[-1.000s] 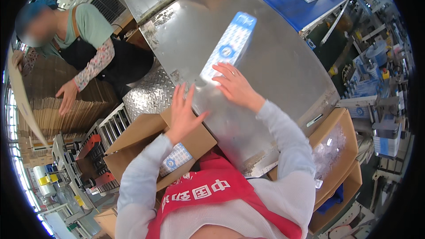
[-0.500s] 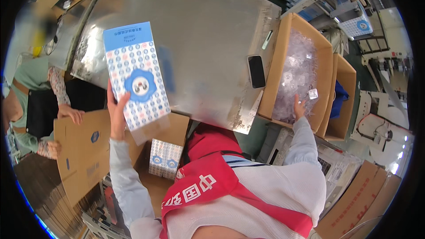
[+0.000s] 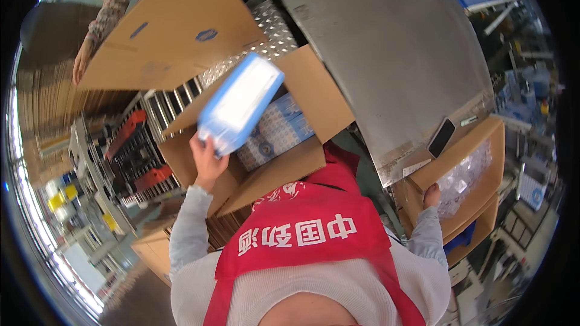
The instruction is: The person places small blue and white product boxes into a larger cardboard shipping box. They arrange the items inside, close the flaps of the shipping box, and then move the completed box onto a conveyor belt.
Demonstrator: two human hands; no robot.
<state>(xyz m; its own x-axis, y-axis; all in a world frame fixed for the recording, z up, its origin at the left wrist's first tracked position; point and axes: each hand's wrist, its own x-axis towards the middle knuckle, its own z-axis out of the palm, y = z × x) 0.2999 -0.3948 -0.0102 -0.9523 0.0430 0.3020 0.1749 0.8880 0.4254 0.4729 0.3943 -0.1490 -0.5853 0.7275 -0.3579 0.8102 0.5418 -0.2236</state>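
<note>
A blue-and-white tissue pack [image 3: 241, 99] is tilted over the open cardboard box [image 3: 323, 93], and my left hand [image 3: 208, 162] is closed on its lower end. Down in that box lie several patterned packs [image 3: 275, 136] of the same blue and white. My right hand [image 3: 431, 196] is at the near left side of a carton [image 3: 492, 160] of small transparent plastic pieces [image 3: 462, 181]. Its fingers are too small and partly hidden to show whether they hold anything.
Another person's hands [image 3: 83, 63] hold a large cardboard box [image 3: 175, 33] at the far left. A metal table [image 3: 399, 54] carries a phone [image 3: 441, 137] and a small pale tool [image 3: 469, 121]. Rollers [image 3: 172, 105] run left of the open box, beside stacked flat cardboard [image 3: 51, 99].
My view has turned left. The tissue pack has gone from above the table to over the open box, tipping as it moved. My right hand has drawn back toward the carton's near side.
</note>
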